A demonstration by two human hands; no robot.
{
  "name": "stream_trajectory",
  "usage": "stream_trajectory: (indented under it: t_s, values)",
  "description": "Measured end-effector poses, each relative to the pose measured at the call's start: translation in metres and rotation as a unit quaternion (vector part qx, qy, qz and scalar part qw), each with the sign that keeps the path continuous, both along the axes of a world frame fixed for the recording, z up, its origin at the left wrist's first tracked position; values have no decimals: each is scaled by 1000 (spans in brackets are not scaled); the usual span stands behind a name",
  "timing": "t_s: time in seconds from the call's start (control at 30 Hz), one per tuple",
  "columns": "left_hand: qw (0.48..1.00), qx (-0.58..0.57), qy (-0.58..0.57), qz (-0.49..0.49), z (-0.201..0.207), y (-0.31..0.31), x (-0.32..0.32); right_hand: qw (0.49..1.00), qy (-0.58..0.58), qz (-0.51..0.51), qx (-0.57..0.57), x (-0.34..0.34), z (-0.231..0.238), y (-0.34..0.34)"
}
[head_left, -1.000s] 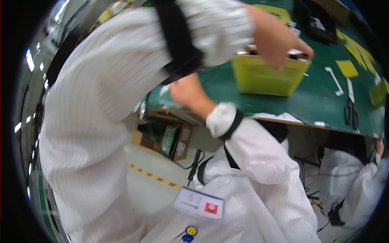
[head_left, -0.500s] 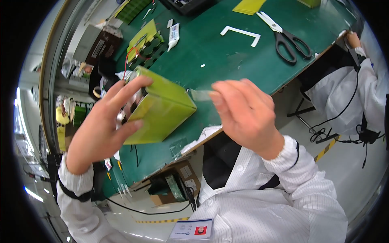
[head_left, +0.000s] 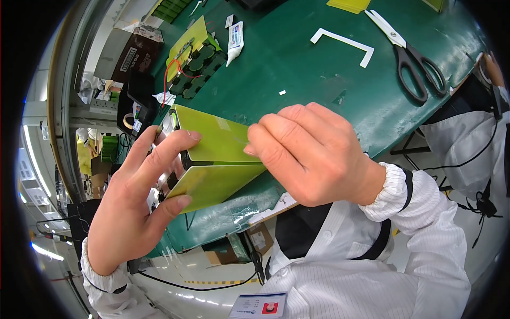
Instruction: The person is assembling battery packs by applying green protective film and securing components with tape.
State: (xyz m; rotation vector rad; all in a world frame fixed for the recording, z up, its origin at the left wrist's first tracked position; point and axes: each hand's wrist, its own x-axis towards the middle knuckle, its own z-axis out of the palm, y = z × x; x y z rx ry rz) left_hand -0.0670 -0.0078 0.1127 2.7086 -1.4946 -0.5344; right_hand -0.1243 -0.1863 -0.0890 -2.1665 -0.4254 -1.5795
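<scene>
Gripping a lime box point(head_left: 215, 150) by the near edge of the table point(head_left: 287, 50)

The lime box sits left of centre in the frame, and the table's near edge slants from the lower middle toward the right. From where I stand, the widest green stretch runs across the upper middle, between the box and the scissors point(head_left: 399, 43) at upper right; a small white scrap point(head_left: 282, 92) and a bent white strip point(head_left: 342, 41) lie on it. Above the box, left of centre, is a white tube point(head_left: 235, 40), well apart from it. The left hand point(head_left: 130, 204) comes from the lower left, fingers spread over the box's left end, thumb on the near panel, grasping it. The right hand point(head_left: 313, 151) comes from the right, knuckles up, fingers curled tight at the box's right end; whether they pinch something thin, I cannot tell.
</scene>
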Motion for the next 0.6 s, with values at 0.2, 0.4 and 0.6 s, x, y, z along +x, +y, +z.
stream_trajectory:
  t_s: [0.2, 0.4, 0.6]
  values:
    - [999, 20, 32, 21, 2, 1, 6, 999, -5, 33, -27, 0, 2, -3]
    - [1000, 12, 19, 12, -1, 6, 5, 996, 19, 80, -16, -3, 1, -3]
    - [999, 22, 22, 33, 1, 3, 2, 983, 90, 158, 25, -9, 2, 0]
